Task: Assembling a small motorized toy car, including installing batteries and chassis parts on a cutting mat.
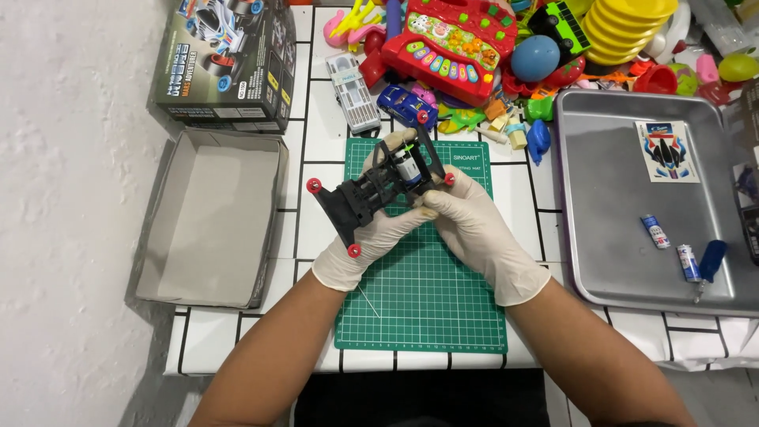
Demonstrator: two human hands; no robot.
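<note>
Seating the motor in the chassis

Above the mat (419, 292): left hand (364, 241) gripping chassis (371, 194) from below, right hand (474, 225) pinching its rear by the motor (407, 168). Best held level, pressed squarely. Beyond, toys (458, 47).

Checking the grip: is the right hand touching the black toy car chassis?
Touching. The head view shows the right hand with fingertips pressed against the black chassis.

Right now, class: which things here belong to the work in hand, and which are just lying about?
In use: black toy car chassis, left hand, right hand, green cutting mat.

Lying about: toy pile, metal tray, open box, sticker sheet.
</note>
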